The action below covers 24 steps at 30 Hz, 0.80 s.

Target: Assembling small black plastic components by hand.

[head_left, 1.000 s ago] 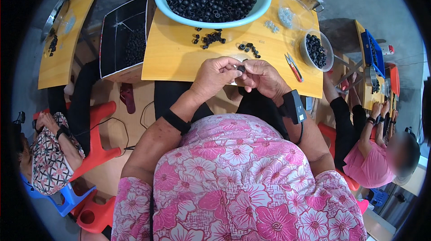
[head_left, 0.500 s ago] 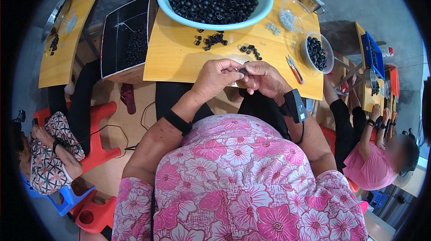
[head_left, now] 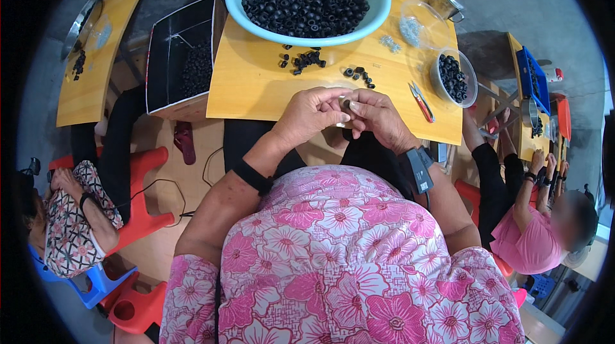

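Both of my hands meet over the near edge of the yellow table (head_left: 256, 91). Between the fingertips sits a small round black part (head_left: 346, 104), pinched by my right hand (head_left: 378, 116). My left hand (head_left: 311, 113) touches the same part with bent fingers and thumb, covering some of it. Just past my hands lie a loose group of small black parts (head_left: 307, 60) and a smaller group of black ring-shaped pieces (head_left: 359, 75). A large light-blue basin (head_left: 234, 8) heaped with black round parts stands at the far side.
On the right are snips (head_left: 421, 102) with red handles, a clear tub (head_left: 471, 88) of black parts, a clear dish (head_left: 426, 17) with small clear pieces, and a metal mug (head_left: 446, 3). A carton (head_left: 154, 68) of black parts stands left. People sit at tables on both sides.
My right hand has turned slightly, and the black part now shows more of its round end between the fingers. The head view has shifted a little.
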Each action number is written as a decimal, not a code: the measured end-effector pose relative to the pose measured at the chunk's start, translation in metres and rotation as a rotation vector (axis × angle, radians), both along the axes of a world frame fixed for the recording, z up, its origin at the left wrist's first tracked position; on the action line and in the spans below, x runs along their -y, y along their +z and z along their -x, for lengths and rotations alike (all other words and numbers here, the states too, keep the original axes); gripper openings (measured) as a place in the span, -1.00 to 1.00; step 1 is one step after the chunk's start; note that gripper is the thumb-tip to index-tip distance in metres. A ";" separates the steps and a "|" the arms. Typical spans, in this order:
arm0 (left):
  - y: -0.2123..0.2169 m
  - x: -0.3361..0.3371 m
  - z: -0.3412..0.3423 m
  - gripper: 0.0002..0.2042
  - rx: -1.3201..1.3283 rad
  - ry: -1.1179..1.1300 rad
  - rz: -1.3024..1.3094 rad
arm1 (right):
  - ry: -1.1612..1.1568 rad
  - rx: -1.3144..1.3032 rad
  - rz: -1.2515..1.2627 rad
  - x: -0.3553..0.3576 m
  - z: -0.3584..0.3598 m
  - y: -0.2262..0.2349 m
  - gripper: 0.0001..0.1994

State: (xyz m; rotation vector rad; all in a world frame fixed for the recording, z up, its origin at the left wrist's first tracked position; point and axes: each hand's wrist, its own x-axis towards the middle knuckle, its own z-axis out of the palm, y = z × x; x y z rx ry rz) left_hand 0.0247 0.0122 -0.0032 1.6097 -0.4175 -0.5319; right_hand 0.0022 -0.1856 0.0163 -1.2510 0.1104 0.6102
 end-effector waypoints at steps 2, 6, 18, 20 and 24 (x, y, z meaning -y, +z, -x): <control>0.004 0.000 0.000 -0.62 -0.072 0.006 0.055 | -0.030 0.066 0.068 -0.002 0.004 0.002 -0.81; 0.009 0.001 -0.001 -0.60 -0.085 -0.034 0.022 | -0.014 0.260 0.253 -0.009 0.008 -0.001 -0.82; 0.012 0.002 0.002 -0.64 -0.121 0.001 0.052 | -0.082 0.354 0.298 -0.016 0.014 -0.013 -0.80; 0.010 0.003 0.003 -0.67 -0.081 0.013 -0.003 | -0.080 0.350 0.296 -0.016 0.015 -0.014 -0.79; 0.013 0.005 0.002 -0.69 -0.100 0.004 0.022 | -0.120 0.312 0.249 -0.015 0.017 -0.018 -0.79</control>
